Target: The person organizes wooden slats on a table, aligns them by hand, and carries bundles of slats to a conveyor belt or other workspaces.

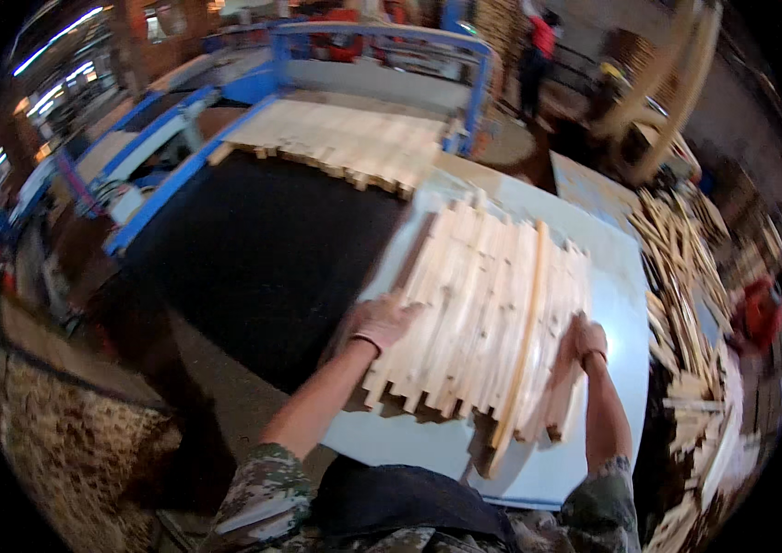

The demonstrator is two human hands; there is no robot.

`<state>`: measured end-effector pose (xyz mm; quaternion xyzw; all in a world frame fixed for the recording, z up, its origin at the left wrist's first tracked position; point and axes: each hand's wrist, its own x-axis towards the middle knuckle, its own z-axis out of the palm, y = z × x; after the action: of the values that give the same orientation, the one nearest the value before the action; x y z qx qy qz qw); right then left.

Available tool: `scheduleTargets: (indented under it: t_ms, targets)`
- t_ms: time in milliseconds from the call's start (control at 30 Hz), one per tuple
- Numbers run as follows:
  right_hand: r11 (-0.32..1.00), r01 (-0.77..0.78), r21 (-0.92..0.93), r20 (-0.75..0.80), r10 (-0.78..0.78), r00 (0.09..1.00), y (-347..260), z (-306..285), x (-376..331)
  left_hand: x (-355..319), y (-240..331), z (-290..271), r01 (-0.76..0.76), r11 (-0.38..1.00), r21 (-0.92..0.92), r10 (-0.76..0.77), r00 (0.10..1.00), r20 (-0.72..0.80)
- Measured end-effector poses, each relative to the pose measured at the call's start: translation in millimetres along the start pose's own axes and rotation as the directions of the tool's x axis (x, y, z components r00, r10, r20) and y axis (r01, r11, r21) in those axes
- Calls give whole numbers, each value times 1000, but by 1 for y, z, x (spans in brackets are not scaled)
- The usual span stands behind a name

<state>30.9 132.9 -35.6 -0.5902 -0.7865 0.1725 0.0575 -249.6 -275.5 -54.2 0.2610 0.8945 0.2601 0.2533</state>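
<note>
A row of pale wooden strips lies side by side on a light bluish sheet-topped table, with uneven ends. One yellower strip rests across the top of the row and juts out toward me. My left hand, in what looks like a thin glove with a dark cuff, grips the row's left edge, thumb over the strips. At the opposite edge, my right hand is curled against the outermost strips; its fingertips are partly hidden. The row sits between my two hands.
Left of the table stretches a black conveyor belt. A second row of strips lies at its far end, by a blue machine frame. Loose wood pieces are heaped at right. Another person stands far back.
</note>
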Motion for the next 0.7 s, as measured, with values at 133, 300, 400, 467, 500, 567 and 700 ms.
scheduleTargets:
  t_ms: [133, 300, 400, 467, 500, 567, 700]
  targets:
    - [992, 124, 27, -211, -116, 971, 24, 0, 32, -7, 11, 28, -55, 998, -16, 51, 979, -195]
    - [988, 19, -152, -163, -44, 986, -45, -4, -4, -19, 2, 38, -93, 995, -31, 74, 922, -381]
    - [980, 13, -197, -262, -66, 963, -35, -3, 9, -33, 26, 20, -129, 992, 0, 123, 942, -312]
    - [985, 21, -171, -245, -63, 967, -26, -1, 27, -26, 23, 32, -78, 994, 81, 100, 938, -332]
    - [987, 18, -161, -258, -60, 964, -14, 0, 40, -23, 30, 28, -127, 990, 68, 139, 966, -218]
    - [989, 69, -128, -314, -106, 943, 15, 0, 75, -1, 32, 64, -213, 977, 21, 210, 934, -289]
    - [996, 93, -2, -324, -89, 942, 61, -15, 125, -25, 101, 37, -172, 975, 138, 181, 982, -52]
